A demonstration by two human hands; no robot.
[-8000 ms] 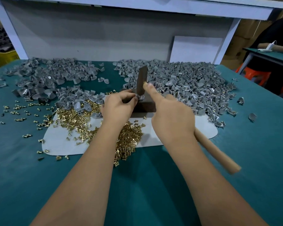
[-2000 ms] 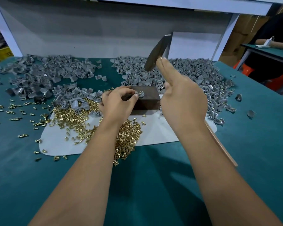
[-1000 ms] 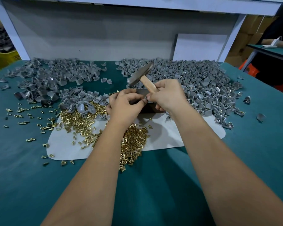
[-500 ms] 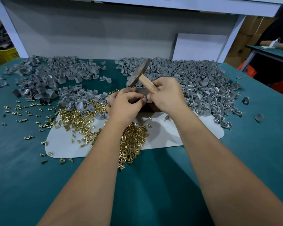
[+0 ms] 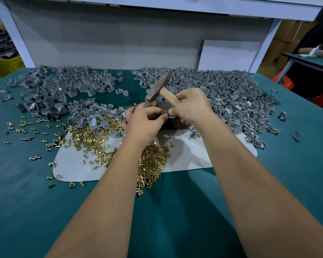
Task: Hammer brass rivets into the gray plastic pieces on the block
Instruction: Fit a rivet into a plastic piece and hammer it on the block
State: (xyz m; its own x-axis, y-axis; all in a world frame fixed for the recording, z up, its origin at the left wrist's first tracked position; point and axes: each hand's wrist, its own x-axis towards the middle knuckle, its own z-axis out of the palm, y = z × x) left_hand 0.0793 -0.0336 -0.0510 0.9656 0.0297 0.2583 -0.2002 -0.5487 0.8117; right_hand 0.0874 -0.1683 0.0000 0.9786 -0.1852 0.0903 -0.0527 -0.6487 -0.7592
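Observation:
My right hand [image 5: 191,107] grips the wooden handle of the hammer [image 5: 159,88] close to its steel head, which points up and away to the left. The fingertips of my left hand [image 5: 145,121] meet my right fingertips over the dark block [image 5: 172,123], which both hands largely hide. Between them they pinch a small gray plastic piece [image 5: 166,115]. A heap of brass rivets [image 5: 153,162] lies under my left wrist on the white mat [image 5: 192,157].
Large piles of gray plastic pieces [image 5: 229,95] spread right of the block and another pile [image 5: 56,90] at the back left. Loose rivets [image 5: 26,127] dot the green tabletop [image 5: 175,211] on the left. A white panel [image 5: 229,54] leans at the back; another person sits far right.
Two seconds ago my right hand held the hammer raised above the block. It has since come down beside my left hand, and both hands now finger the piece on the block.

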